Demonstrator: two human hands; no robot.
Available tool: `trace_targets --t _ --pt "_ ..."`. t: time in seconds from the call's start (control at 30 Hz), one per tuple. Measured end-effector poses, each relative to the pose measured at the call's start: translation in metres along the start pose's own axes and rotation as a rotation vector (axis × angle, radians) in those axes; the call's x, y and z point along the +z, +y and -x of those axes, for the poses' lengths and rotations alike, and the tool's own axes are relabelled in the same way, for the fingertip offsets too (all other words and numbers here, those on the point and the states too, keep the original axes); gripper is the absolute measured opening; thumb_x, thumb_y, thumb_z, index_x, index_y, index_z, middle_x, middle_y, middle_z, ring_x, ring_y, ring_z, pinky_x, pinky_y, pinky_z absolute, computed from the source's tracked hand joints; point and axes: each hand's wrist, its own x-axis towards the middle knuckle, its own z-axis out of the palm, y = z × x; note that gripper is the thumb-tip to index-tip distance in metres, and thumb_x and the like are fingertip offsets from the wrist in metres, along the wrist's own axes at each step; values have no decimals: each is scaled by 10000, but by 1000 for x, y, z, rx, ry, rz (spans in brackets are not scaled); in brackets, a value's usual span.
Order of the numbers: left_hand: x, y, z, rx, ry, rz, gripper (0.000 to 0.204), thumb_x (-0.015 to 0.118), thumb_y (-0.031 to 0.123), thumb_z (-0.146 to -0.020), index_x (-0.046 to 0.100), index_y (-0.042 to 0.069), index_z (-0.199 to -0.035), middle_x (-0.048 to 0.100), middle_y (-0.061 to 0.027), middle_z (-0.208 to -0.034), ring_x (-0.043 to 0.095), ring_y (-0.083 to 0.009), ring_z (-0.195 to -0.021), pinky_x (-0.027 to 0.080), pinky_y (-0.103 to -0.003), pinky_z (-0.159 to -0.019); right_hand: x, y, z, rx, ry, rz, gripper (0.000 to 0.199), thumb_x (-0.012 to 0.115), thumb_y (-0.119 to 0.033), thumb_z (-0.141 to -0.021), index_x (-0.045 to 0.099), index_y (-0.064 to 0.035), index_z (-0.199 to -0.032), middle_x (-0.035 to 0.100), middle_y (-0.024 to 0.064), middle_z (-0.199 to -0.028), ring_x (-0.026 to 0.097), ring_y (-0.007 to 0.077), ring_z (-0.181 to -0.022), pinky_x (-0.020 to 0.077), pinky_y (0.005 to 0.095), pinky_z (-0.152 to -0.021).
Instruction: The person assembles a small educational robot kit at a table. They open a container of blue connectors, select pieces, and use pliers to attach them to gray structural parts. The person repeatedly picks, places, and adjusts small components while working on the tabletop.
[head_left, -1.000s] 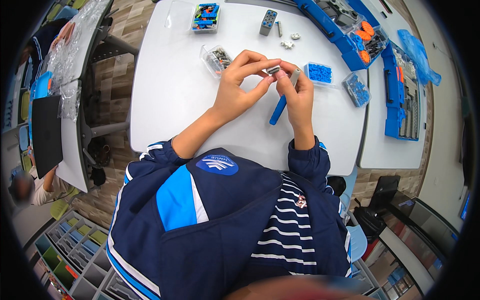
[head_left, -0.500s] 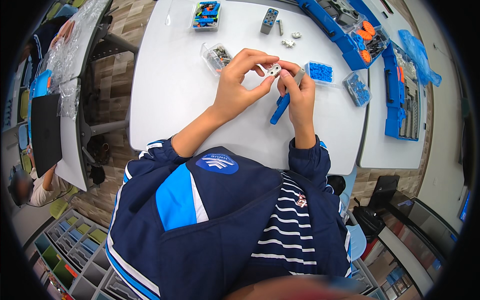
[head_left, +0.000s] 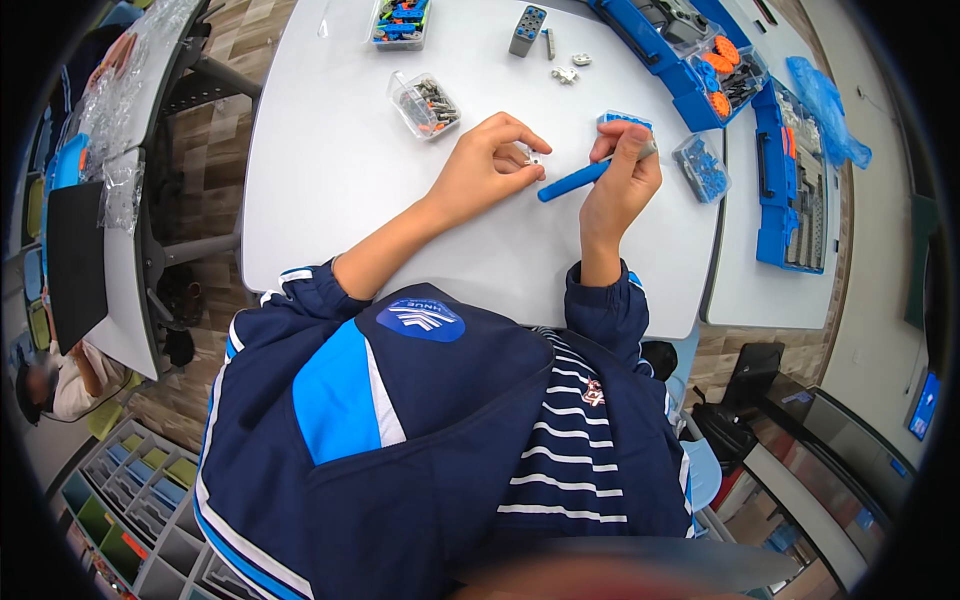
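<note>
My left hand is curled over the white table, with a small light grey connector block pinched between thumb and fingers. Much of that block is hidden by the fingers. To its right, my right hand is closed around a blue bar with a grey part showing at the far end. The bar's blue end points left, towards the left hand. Just beyond the right fingers is a clear box of small blue pins, partly covered by that hand.
A clear box of mixed connectors and another of coloured parts stand at left. Farther back are a grey block and small grey pieces. Blue cases and a second blue-pin box lie at right.
My hands have moved apart. The right hand has shifted right to the blue-pin box, and its bar has swung to a flatter angle. The grey connector block stays in the left hand.
</note>
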Motion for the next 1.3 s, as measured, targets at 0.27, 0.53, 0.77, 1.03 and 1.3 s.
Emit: trace_targets --t 0.27,0.53,0.77,1.03,1.3 --pt "-3 -17 -3 -116 18 64 156 726 -10 -865 699 -37 -1016 644 -130 -1205 743 -185 -937 584 -271 -812 -1 -4 0 65 30 23 213 851 -168 -857 691 -32 -887 656 8 -759 567 54 -606 406 179 -512" --pt "-4 -17 -6 -115 57 168 272 758 37 -881 647 -39 -1117 682 -116 -1167 738 -152 -916 560 -236 -772 -2 -3 -6 83 4 8 266 899 -124 -792 688 12 -880 649 45 -768 610 76 -595 469 194 -510" --pt "-9 -12 -8 -136 100 92 299 752 34 -898 626 -43 -1157 710 -121 -1100 724 -133 -918 564 -226 -768 -5 -10 -6 173 -66 25 244 836 -149 -866 725 50 -954 719 120 -819 696 161 -600 553 227 -530" --pt "-7 -12 -9 -82 153 171 290 746 41 -889 656 -43 -1152 719 -116 -1077 716 -111 -885 561 -220 -777 -5 -9 -6 200 -127 13 227 788 -151 -912 730 59 -972 730 144 -836 730 210 -638 579 251 -541" --pt "-6 -11 -7 -41 192 119 286 753 44 -881 689 -29 -1151 705 -108 -1096 696 -91 -895 559 -207 -730 -7 -6 -6 209 -142 10 249 796 -172 -908 728 58 -975 726 144 -839 733 217 -646 569 248 -534"
